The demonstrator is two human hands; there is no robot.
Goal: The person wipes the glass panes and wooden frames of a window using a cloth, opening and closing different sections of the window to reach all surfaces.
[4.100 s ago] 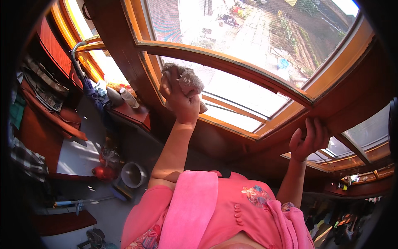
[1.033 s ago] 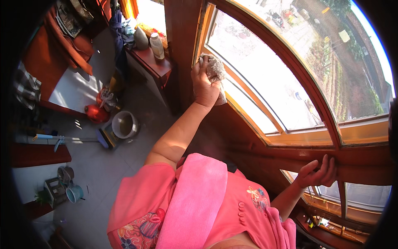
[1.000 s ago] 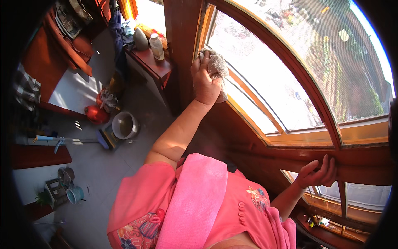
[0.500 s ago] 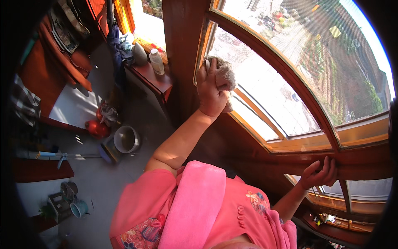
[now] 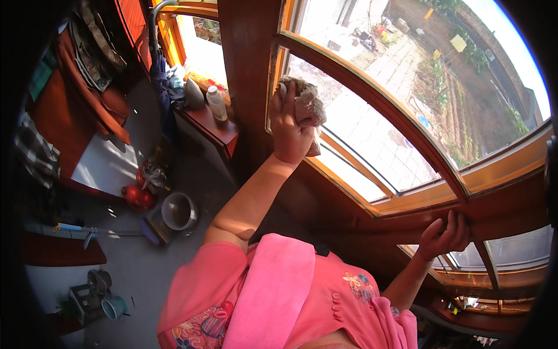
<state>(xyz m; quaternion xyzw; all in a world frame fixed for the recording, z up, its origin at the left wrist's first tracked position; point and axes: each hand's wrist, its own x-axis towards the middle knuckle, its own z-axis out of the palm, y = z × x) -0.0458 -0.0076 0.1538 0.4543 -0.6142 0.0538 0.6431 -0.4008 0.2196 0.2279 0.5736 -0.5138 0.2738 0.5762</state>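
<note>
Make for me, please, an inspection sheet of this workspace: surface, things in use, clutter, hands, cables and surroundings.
Surface: wooden window frame, dark red and yellow-orange, sunlit.
Things in use: greyish cloth, bunched, at the window's lower left part; exact contact with glass or frame cannot be told.
Clutter: white bottle on the dark red ledge; bucket on the floor, round red item near it.
Left hand: grips the cloth.
Right hand: nothing seen in it; fingers loosely curled near the wood below the window; contact unclear.
Cables: nothing seen.
Surroundings: paved yard outside; pink towel over the person's top.
</note>
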